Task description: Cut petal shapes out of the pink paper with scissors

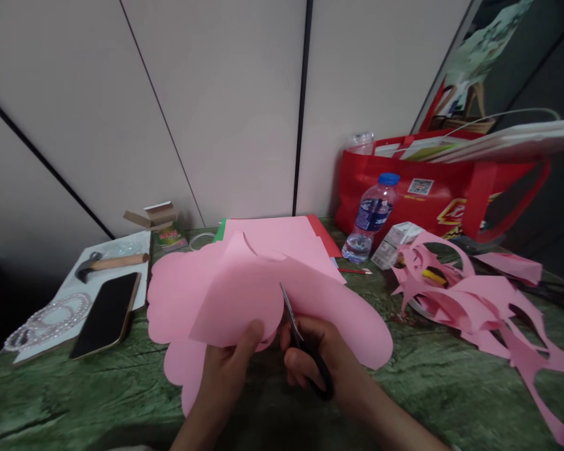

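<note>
My left hand pinches the lower edge of a pink paper sheet, thumb on top and fingers underneath. The sheet is partly cut, with rounded edges. In my right hand is a pair of scissors with black handles, its blades pointing up and to the left at the curved cut. A long rounded part of the paper stretches out to the right of the blades. Beneath and to the left lie pink cutouts with scalloped edges. Behind them sits a stack of pink sheets over green and red ones.
Pink paper scraps are heaped on the right. A water bottle, a small white box and a red bag stand behind. On the left lie a phone, a hammer, bead strings and an opened box.
</note>
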